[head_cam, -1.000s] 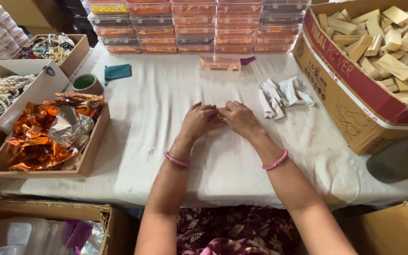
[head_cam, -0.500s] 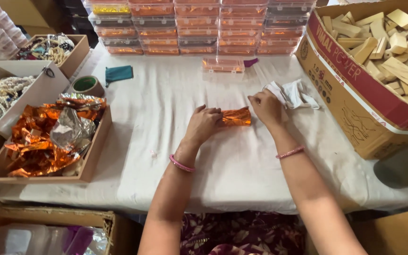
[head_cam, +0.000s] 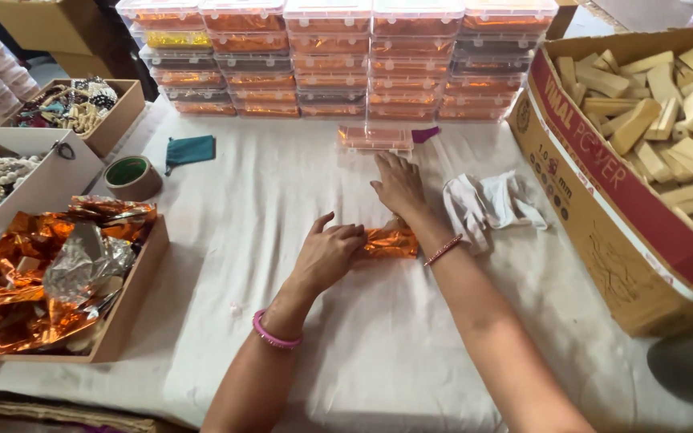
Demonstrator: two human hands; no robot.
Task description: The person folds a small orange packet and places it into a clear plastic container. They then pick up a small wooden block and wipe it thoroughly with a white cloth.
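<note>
Orange foil-wrapped piece point(head_cam: 389, 241): oblong, shiny, crinkled copper-orange wrap. It lies flat on the white cloth, long axis running 9 to 3 o'clock, near the cloth's centre. Its 9 o'clock end is covered by fingers; a wrist crosses its 3 o'clock end.

Clear plastic box point(head_cam: 376, 137): shallow, rectangular, orange contents, lid closed, flat at 12 o'clock of the piece.

Shiny orange foil packet point(head_cam: 389, 241), white tablecloth point(head_cam: 282, 208)

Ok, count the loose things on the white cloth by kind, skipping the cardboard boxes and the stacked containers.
Orange foil-wrapped piece: 1
Single clear lidded box: 1
Tape roll: 1
Teal pouch: 1
Heap of white cloth pieces: 1
Purple scrap: 1
Total: 6
</note>
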